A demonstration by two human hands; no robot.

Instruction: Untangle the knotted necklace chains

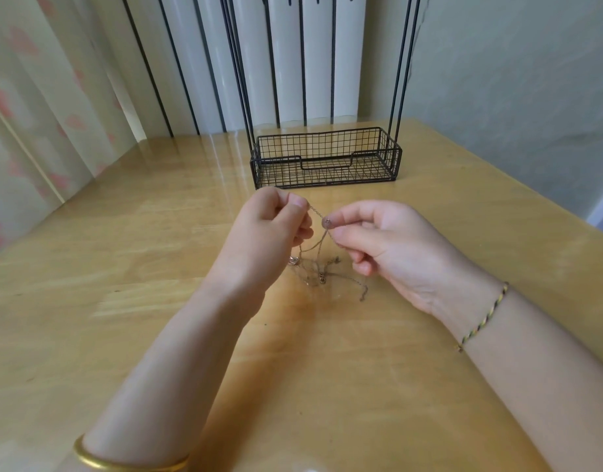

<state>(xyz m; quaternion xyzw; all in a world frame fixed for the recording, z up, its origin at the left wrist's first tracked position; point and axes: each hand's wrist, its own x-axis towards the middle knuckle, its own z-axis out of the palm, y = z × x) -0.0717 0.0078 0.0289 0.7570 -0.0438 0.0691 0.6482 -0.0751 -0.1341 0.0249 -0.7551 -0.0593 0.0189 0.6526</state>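
Above table (157,233), both hands, left (269,233) & right (388,243), pinch tangled chains (319,264) (thin, gold-toned).

Wooden table (123,267), curtain (38,114) (pink-patterned), pale wall (514,80).

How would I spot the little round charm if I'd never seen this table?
Find the black wire basket at the far side of the wooden table. In front of it, the right hand pinches the round charm at its fingertips. It is the only flat disc held up; the tangled chains dangle below.
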